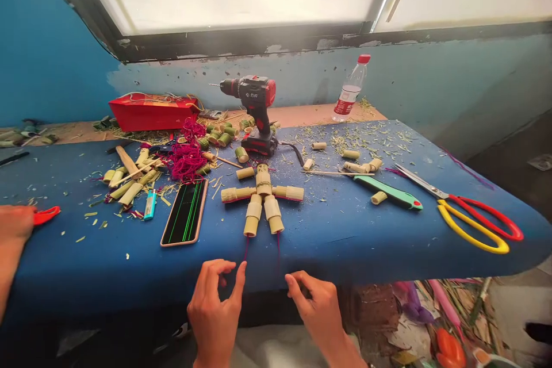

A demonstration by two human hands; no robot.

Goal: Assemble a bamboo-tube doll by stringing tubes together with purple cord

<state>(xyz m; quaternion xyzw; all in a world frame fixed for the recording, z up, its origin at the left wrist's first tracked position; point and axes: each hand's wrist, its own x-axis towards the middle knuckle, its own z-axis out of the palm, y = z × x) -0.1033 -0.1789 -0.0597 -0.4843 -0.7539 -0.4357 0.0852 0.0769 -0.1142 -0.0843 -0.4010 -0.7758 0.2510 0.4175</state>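
A small figure of bamboo tube segments (263,198) lies on the blue padded table (302,253), with tubes for arms and legs strung together. Thin magenta strings (246,249) trail from its two legs toward the front edge. My left hand (214,310) is at that edge, thumb and forefinger pinched at the left leg's string. My right hand (313,305) pinches at the right leg's string (278,250), though the thread is faint near the fingers. Both hands are just below the figure's feet, not touching the tubes.
A cordless drill (256,106) stands behind the figure among loose bamboo tubes (219,135), shavings and a magenta yarn tangle (186,162). A phone (184,213), lighter, large scissors (468,213), a green-handled knife (388,192), a red bag and a water bottle lie about. Another person's hand (15,227) is at far left.
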